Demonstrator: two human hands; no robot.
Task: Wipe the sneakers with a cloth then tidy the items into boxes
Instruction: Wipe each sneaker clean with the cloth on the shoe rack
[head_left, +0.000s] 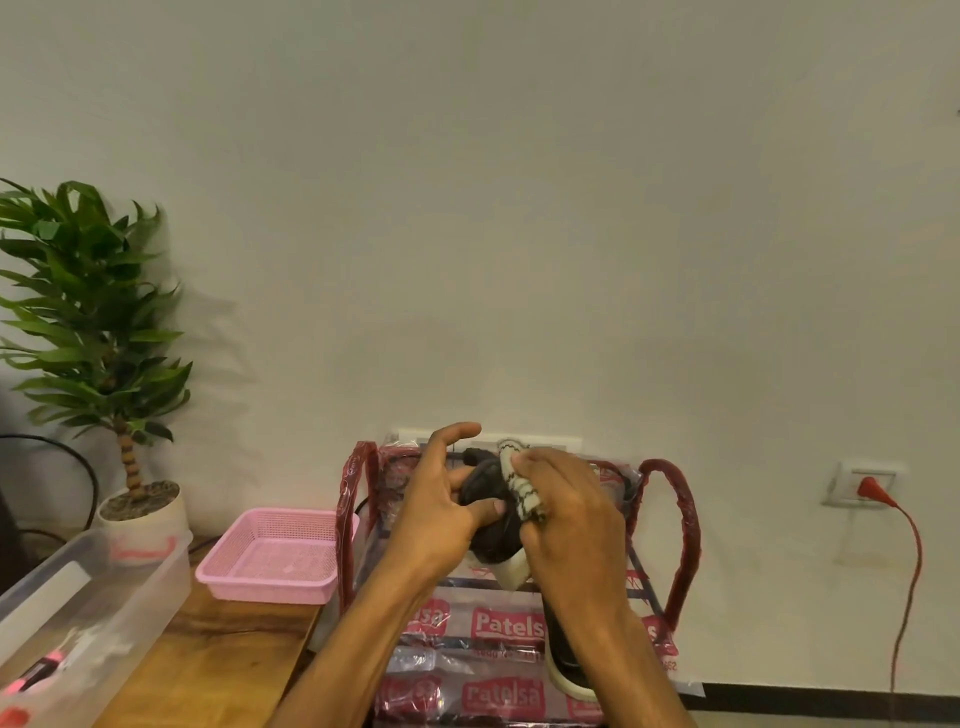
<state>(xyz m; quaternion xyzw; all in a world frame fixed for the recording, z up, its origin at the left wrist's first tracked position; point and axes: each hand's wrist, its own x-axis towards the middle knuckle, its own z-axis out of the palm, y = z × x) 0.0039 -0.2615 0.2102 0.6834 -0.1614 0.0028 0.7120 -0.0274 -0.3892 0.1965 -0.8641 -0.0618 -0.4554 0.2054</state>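
Presently, the left hand (436, 514) grips a dark sneaker with white sole (483, 493) above the clear red-handled plastic bag (680, 519). The right hand (571, 514) clutches a white black-patterned cloth (514, 483) against it. Hard rubbing could probably twist the shoe free.

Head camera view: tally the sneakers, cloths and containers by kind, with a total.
Sneakers: 2, the held sneaker and the lower sneaker
Cloths: 1, the striped cloth
Baskets: 1, the pink basket
Boxes: 1, the clear box
Bags: 1, the plastic bag
Total: 6
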